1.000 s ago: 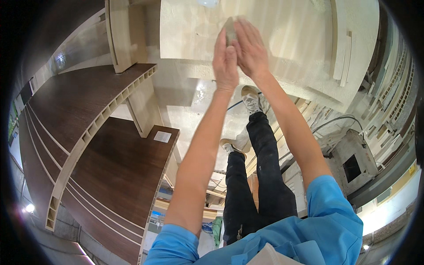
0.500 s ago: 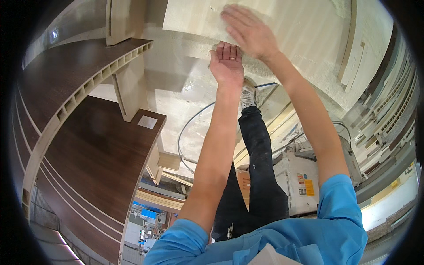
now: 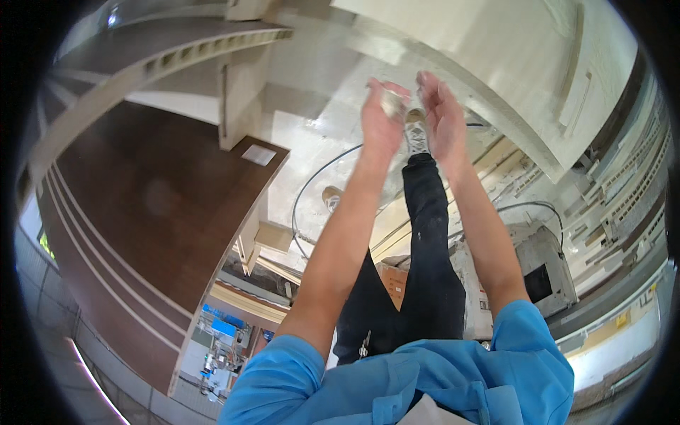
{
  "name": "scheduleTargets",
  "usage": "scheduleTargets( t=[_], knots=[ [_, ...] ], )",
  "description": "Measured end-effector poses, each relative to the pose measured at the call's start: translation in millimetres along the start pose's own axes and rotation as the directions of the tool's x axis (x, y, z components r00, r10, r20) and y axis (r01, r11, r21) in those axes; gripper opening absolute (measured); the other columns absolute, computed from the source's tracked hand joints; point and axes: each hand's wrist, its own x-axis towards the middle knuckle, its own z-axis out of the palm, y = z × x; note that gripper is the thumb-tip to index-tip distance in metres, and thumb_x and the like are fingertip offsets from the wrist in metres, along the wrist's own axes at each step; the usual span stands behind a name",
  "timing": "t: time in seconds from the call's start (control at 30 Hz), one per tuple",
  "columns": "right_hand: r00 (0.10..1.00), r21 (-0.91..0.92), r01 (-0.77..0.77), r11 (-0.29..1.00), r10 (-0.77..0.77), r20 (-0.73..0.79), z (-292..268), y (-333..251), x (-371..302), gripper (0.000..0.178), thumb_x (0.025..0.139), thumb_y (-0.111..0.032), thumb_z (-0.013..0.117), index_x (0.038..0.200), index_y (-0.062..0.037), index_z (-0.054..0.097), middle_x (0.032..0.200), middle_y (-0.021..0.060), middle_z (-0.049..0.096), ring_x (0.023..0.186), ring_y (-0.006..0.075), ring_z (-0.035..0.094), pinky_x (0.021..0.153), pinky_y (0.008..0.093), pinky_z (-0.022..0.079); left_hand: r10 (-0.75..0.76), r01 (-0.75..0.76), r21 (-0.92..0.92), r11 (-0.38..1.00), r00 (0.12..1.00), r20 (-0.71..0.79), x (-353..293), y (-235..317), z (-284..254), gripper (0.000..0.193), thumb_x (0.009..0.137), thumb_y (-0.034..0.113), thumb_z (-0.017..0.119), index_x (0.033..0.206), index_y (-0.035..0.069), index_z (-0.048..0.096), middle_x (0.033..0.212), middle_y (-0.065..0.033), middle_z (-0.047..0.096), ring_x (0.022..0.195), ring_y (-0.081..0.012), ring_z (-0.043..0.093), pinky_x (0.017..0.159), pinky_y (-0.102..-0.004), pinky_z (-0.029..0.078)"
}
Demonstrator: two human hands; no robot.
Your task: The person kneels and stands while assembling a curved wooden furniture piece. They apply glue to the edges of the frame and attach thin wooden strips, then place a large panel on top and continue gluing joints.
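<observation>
Both my hands are in front of the edge of a large pale board. My left hand is cupped, its fingers curled around a small pale clump that looks like sawdust; blur hides its exact make-up. Close by on the right, apart from it, my right hand is held palm inward with the fingers stretched out, nothing seen in it. Neither hand touches the board.
Dark brown panels with pale edges stand at left. A dark hose curves over the floor. A grey machine housing sits at right, beside stacked strips. My shoe shows below my hands.
My right hand has left the board's surface and come down beside the left. The left hand has moved slightly right and curled. The view has shifted, and my other shoe now shows.
</observation>
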Motion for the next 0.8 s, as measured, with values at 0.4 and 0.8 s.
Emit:
scheduleTargets(
  t=[0.4,0.8],
  knots=[
    [0.746,0.703,-0.512,0.493,-0.150,0.649,130.4,174.6,-278.8,0.043,0.111,-0.028,0.044,0.142,0.0025,0.048,0.143,0.0152,0.056,0.133,0.0258,0.054,0.119,0.0439,0.042,0.493,-0.731,0.552,-0.402,0.334,0.803,-366.6,152.5,-105.6,0.034,0.093,0.017,0.071,0.123,0.001,0.071,0.118,-0.0154,0.072,0.116,-0.0291,0.067,0.104,-0.0403,0.049],
    [0.930,0.843,-0.314,0.437,-0.039,0.366,317.9,257.3,-451.9,0.050,0.107,-0.045,0.056,0.119,0.0027,0.058,0.126,0.0197,0.061,0.127,0.0326,0.055,0.119,0.0445,0.042,0.293,-0.758,0.293,-0.582,0.140,0.946,-652.6,454.7,-147.4,0.025,0.093,-0.002,0.064,0.116,-0.006,0.071,0.102,-0.0204,0.076,0.090,-0.0262,0.074,0.080,-0.0363,0.061]
  ],
)
